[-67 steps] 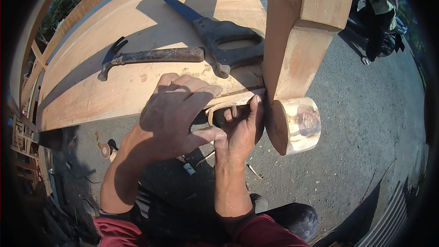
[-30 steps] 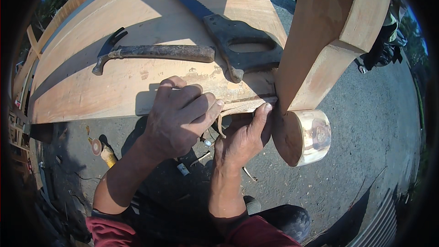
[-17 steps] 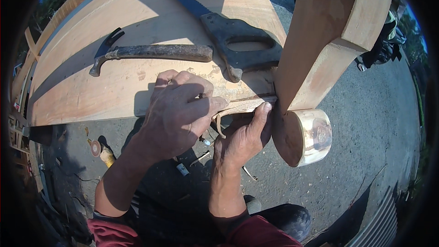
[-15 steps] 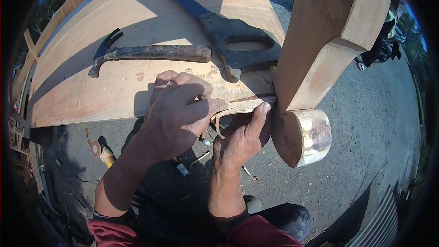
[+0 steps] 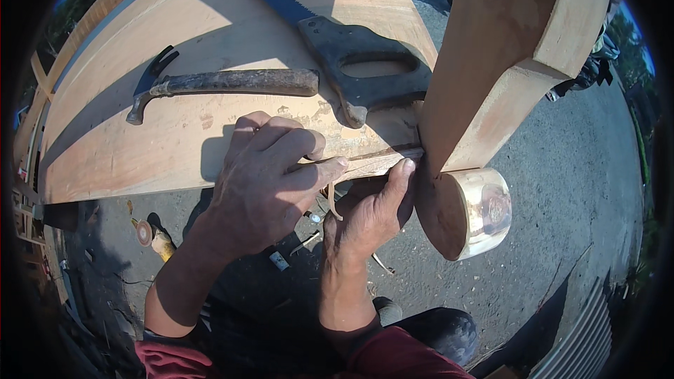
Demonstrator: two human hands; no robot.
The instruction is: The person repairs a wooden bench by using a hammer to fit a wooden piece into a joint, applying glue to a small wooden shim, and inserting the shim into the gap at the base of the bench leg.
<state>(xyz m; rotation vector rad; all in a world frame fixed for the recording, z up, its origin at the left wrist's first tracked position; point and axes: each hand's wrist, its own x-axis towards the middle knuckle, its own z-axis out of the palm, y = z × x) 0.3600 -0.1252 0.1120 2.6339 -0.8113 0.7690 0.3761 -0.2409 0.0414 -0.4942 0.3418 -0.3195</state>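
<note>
A thin strip of pale wood (image 5: 375, 163) lies along the near edge of a broad wooden panel (image 5: 140, 147), its right end close to an upright wooden post (image 5: 484, 63). My left hand (image 5: 270, 168) rests at the strip's left end, fingers curled and thumb pressed to it. What lies under those fingers is hidden. Beneath the strip's right part sits my right hand (image 5: 368, 214), its thumb on top and its other fingers out of sight below. A thin curled sliver (image 5: 333, 200) hangs down between the hands.
On the panel lie a claw hammer (image 5: 239, 83) and, beside the post, a handsaw (image 5: 351, 56). A rounded wooden end (image 5: 463, 214) juts out at the post's foot. A yellow-bodied power tool with a disc (image 5: 160, 240) and wood scraps lie on the ground.
The whole view has shifted slightly. My left thumb has slid a little left along the strip; my right hand keeps its hold.
</note>
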